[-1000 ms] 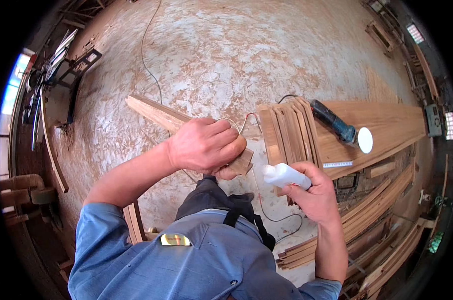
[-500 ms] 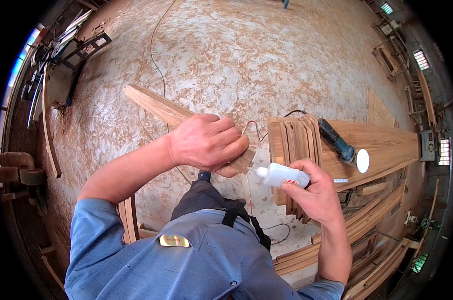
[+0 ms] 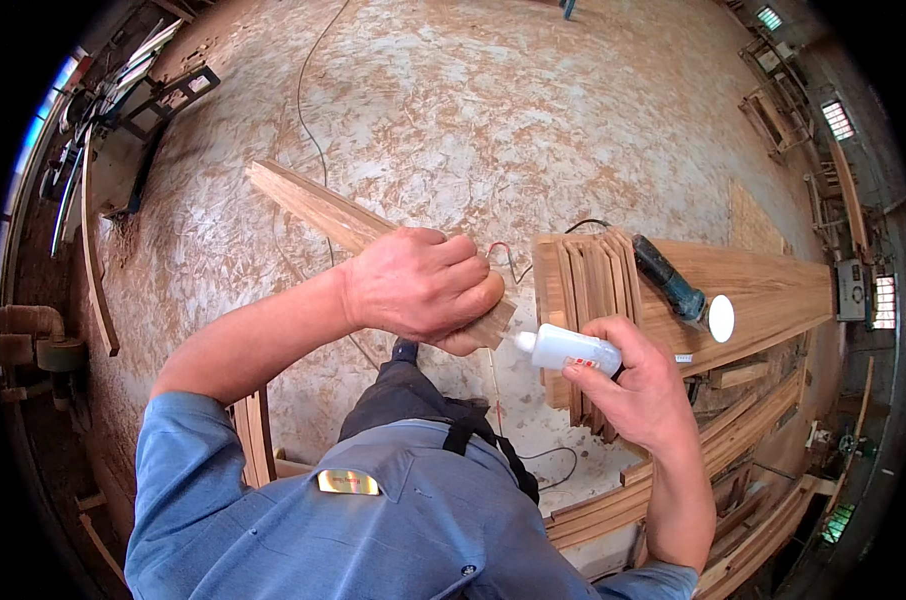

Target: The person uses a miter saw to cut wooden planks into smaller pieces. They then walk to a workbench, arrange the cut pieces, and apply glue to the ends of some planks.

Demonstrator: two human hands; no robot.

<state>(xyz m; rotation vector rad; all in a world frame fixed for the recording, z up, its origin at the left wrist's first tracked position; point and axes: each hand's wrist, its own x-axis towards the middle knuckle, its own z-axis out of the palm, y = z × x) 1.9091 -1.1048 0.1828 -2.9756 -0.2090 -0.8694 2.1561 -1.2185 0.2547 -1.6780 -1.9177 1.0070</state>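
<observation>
My left hand is closed round a long wooden board, whose far end reaches up and to the left. Its near end pokes out past my knuckles toward the right. In my right hand lies a white squeeze bottle with red print, held on its side. The bottle's narrow tip points left at the board's near end, close to it; whether they touch, I cannot tell.
At the right, several thin wooden strips lie stacked across a wide plank. An angle grinder with a white disc rests there too. More long boards lie below. A black cable crosses the dusty floor.
The bottle and my right hand have shifted only slightly to the right. My left hand still grips the board, whose near end is turned a little.
</observation>
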